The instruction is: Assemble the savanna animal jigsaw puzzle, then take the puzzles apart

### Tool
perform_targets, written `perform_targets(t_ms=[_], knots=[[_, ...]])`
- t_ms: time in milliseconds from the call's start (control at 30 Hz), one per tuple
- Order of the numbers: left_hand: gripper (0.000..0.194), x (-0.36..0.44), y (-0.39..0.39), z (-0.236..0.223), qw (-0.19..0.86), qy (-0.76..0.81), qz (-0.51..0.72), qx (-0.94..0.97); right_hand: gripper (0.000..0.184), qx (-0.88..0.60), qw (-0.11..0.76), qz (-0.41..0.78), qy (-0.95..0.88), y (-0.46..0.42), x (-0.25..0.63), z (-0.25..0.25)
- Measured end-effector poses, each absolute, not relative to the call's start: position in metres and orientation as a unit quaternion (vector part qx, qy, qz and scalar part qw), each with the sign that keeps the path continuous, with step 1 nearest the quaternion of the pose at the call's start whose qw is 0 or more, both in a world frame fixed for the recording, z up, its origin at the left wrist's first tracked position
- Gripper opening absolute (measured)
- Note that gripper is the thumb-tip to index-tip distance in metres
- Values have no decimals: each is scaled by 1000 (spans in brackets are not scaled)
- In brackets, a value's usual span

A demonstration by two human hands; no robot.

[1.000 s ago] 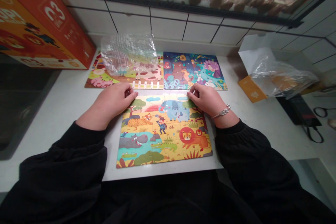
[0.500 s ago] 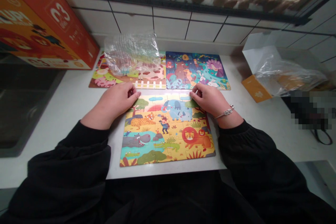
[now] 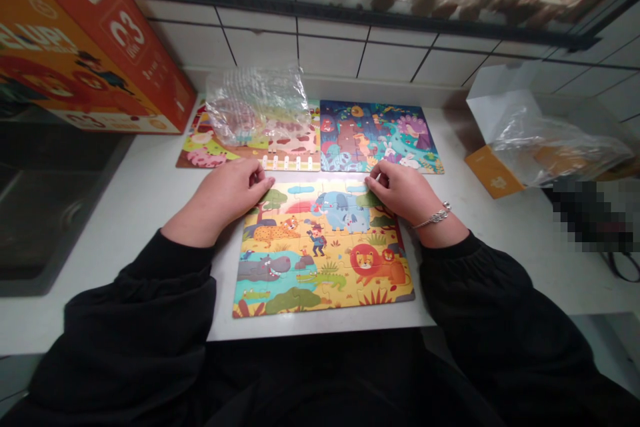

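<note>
An assembled jigsaw puzzle (image 3: 325,253) with savanna animals lies flat on the counter before me. At its far left corner, my left hand (image 3: 237,190) is closed, thumb and curled fingers on the corner. My right hand (image 3: 400,190), a silver bracelet on its wrist, grips the far right corner the same way. Just beyond lie a farm puzzle (image 3: 295,140), partly under a crumpled clear plastic bag (image 3: 255,103), and a night forest puzzle (image 3: 370,137). The fingers' undersides are hidden.
A tall orange puzzle box (image 3: 150,47) stands at the back left beside a dark sink (image 3: 50,207). On the right, an opened white and orange carton (image 3: 495,170) has clear plastic in it, near a blurred dark object with a strap. A tiled wall (image 3: 330,53) closes off the back.
The whole view has shifted slightly, so everything sits a little further right. My hands keep their places at the savanna puzzle's far corners.
</note>
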State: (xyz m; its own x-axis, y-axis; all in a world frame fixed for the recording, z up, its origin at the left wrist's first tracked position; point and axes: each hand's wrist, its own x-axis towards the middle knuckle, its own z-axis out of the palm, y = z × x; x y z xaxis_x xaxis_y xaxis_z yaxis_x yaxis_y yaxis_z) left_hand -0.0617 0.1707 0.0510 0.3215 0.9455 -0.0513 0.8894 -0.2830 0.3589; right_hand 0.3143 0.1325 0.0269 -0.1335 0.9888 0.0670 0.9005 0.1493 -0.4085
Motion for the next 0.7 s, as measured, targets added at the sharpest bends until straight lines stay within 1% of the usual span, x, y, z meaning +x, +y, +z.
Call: perform_targets(t_ms=[700], knots=[[31, -63, 172, 48, 152, 580, 75, 797, 14, -643, 151, 140, -738, 132, 313, 30]])
